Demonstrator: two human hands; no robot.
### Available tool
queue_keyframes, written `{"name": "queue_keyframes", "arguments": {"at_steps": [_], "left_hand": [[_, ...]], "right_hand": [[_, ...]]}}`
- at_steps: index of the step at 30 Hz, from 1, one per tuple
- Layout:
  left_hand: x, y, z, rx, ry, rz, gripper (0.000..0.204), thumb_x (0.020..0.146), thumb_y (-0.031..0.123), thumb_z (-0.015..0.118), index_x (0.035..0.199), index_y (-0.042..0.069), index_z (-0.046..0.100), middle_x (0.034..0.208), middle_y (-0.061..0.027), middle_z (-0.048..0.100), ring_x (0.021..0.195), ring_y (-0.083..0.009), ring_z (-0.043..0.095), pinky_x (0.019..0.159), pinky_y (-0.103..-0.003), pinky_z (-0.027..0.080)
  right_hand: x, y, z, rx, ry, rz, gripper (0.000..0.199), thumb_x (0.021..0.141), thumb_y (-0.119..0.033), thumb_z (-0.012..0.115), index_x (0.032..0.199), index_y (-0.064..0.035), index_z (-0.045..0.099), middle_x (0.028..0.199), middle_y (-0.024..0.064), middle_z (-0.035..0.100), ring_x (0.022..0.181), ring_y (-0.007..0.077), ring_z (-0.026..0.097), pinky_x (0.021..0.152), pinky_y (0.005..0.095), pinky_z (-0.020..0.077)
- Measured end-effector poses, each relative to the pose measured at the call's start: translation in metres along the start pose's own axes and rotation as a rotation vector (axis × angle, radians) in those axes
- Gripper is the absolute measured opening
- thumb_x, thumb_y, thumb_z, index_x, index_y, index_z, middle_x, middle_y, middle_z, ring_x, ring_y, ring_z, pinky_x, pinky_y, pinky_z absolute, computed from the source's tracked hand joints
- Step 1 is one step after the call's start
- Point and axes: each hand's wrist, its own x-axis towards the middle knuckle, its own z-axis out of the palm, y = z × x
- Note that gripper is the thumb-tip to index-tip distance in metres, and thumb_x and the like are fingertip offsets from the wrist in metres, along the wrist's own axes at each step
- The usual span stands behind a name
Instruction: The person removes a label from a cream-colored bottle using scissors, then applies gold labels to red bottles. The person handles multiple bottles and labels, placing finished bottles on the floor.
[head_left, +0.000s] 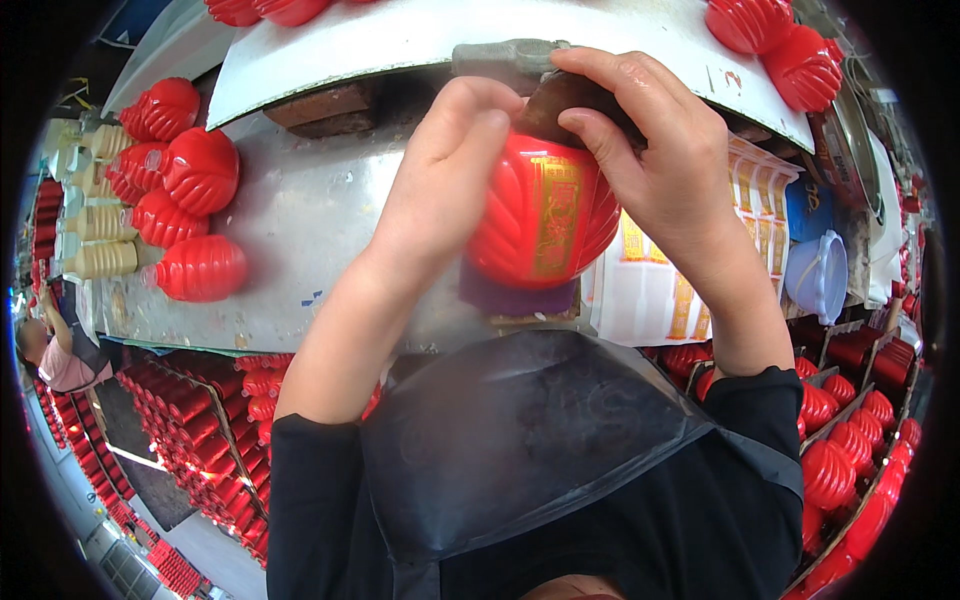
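Note:
In front of me a round, ribbed red plastic bottle [500, 230] rests on a dark purple pad [515, 300], with a gold-and-red label [558, 215] on its near face. My left hand [445, 165] is closed beside the bottle's upper left, thumb against the curled forefinger; what it holds, if anything, is hidden. At the bottle's top, a dark brown flat blade [565, 108] lies between the thumb and fingers of my right hand [660, 130]. A worn grey handle [500, 58] shows just beyond, seemingly joined to that blade, though the join is partly hidden.
Several red bottles [200, 170] lie at the left of the metal table [330, 215]. Gold-printed label sheets [650, 300] lie at right, near a pale blue bucket [818, 278]. A raised white board [370, 50] spans the back. Red bottles fill crates [835, 470] below; another person [70, 360] is far left.

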Motion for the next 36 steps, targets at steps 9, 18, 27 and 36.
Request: {"name": "queue_keyframes", "arguments": {"at_steps": [9,18,27,36], "left_hand": [[-0.01,0.004,0.004,-0.127,-0.033,0.019,0.044,0.096,0.01,0.065,0.135,0.003,0.046,0.129,-0.0091,0.061,0.121,-0.0167,0.06,0.107,-0.032,0.046],[-0.007,0.012,0.015,0.203,0.034,0.081,0.07,0.075,0.022,0.085,0.131,-0.004,0.052,0.127,-0.0208,0.065,0.119,-0.0284,0.065,0.104,-0.038,0.051],[0.013,0.004,0.009,0.007,0.086,-0.018,0.035,0.1,0.004,0.065,0.131,-0.001,0.05,0.117,-0.0094,0.067,0.104,-0.0111,0.065,0.093,-0.028,0.054],[0.002,0.004,0.009,-0.06,0.067,-0.021,0.026,0.111,0.014,0.051,0.132,-0.001,0.052,0.119,-0.0083,0.069,0.108,-0.0107,0.064,0.096,-0.028,0.053]], "right_hand": [[-0.015,-0.009,-0.003,0.078,0.004,0.055,0.035,0.087,0.004,0.075,0.122,-0.0014,0.071,0.107,0.015,0.074,0.097,0.0281,0.073,0.085,0.0335,0.0579],[-0.012,-0.004,0.001,0.015,0.051,-0.105,0.039,0.082,0.005,0.078,0.12,-0.0012,0.071,0.102,0.0149,0.074,0.089,0.0302,0.073,0.078,0.0358,0.0593],[-0.057,-0.012,0.001,0.117,0.051,-0.388,0.027,0.08,-0.003,0.077,0.107,-0.0074,0.077,0.102,0.0127,0.078,0.093,0.0271,0.076,0.075,0.0375,0.0616],[-0.028,-0.006,-0.002,0.03,0.086,-0.094,0.04,0.082,0.002,0.081,0.12,-0.001,0.07,0.106,0.014,0.075,0.087,0.0288,0.075,0.076,0.034,0.0594]]}}
